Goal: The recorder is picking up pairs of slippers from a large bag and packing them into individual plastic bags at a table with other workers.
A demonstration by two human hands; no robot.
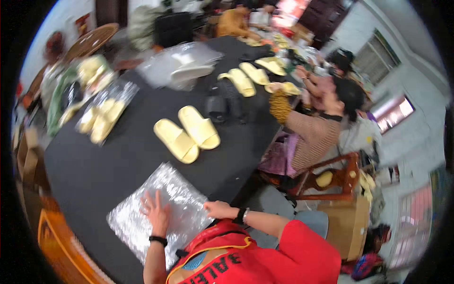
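Clear plastic bags (125, 225), seemingly a flat stack, lie at the near edge of the dark table. My left hand (155, 213) rests on them with its fingers spread. At their right edge, my right hand (218, 209) is closed with the fingers curled; it seems to pinch the bag's edge. Just beyond the bags lies a pair of pale yellow slide slippers, the left slipper (176, 140) and the right slipper (199, 128) side by side, soles down. Neither hand touches them.
Bagged yellow slippers (105, 116) lie at the table's left edge. Farther back are white slippers on clear plastic (191, 71), black slippers (216, 105) and several yellow slippers (241, 81). A co-worker in a brown knit top (309, 130) sits at the right side. A wooden chair (331, 179) stands behind.
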